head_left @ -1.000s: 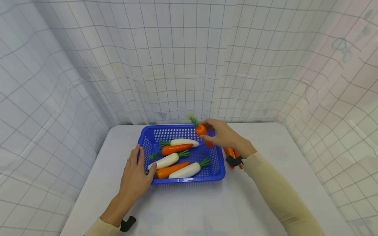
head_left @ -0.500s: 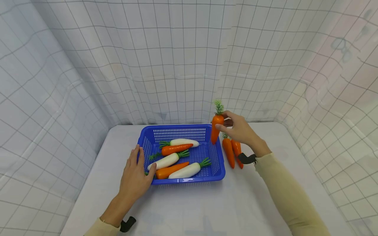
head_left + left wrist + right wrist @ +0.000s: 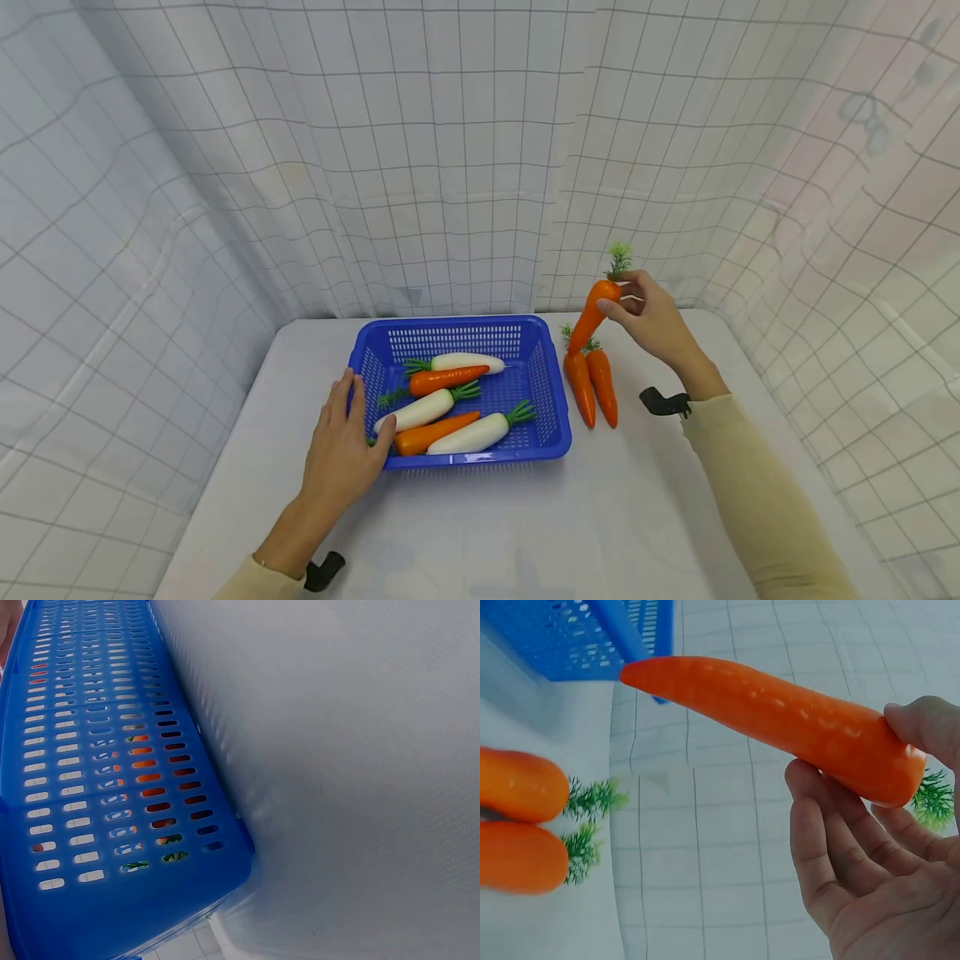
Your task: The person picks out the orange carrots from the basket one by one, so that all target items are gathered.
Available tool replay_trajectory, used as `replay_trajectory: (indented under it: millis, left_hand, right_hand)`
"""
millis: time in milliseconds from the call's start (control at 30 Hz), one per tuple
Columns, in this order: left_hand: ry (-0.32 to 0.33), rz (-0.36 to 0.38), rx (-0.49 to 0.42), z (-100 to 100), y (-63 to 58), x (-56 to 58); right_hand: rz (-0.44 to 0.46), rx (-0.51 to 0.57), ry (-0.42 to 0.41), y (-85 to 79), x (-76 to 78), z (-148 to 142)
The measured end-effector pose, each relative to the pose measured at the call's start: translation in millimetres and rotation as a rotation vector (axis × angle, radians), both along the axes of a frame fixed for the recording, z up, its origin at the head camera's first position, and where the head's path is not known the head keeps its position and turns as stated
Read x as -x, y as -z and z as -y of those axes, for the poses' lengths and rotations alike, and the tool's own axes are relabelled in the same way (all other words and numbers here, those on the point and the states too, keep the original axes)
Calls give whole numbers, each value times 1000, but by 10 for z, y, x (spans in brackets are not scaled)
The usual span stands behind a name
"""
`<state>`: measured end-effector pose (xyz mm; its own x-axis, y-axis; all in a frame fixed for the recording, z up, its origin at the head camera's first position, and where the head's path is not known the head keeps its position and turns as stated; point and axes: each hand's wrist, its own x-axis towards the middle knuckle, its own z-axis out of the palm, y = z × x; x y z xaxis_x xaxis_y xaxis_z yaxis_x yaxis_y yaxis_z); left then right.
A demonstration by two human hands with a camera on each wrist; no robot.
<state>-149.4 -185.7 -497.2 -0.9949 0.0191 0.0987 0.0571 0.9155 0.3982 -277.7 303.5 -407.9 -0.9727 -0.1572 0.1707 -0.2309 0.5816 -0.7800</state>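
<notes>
Now right hand (image 3: 654, 321) fingers pinch the carrot (image 3: 591, 312), carried beyond the basket (image 3: 551, 433); left hand (image 3: 341, 454) flat.

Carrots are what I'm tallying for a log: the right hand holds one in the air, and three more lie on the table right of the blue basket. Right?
Not quite. Only two carrots lie on the table right of the blue basket, side by side, as the head view shows. The rest holds: the right hand grips one carrot in the air above them.

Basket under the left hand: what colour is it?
The basket is bright blue with slotted walls; the left wrist view shows it best.
</notes>
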Motion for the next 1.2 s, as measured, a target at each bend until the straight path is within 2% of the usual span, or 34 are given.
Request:
replay_trajectory:
  millis: [133, 267, 567, 800, 1200]
  left_hand:
    - [-3, 2, 0, 5, 16, 4]
    - [4, -9, -3, 12, 23, 10]
    - [10, -22, -15, 11, 15, 9]
    - [4, -14, -10, 12, 17, 4]
    - [2, 4, -11, 5, -8, -1]
  right_hand:
    - [39, 13, 41, 80, 5, -160]
    - [64, -18, 70, 212, 18, -326]
    - [114, -99, 81, 513, 28, -577]
    - [191, -155, 63, 750, 26, -671]
    - [246, -242, 52, 970, 4, -684]
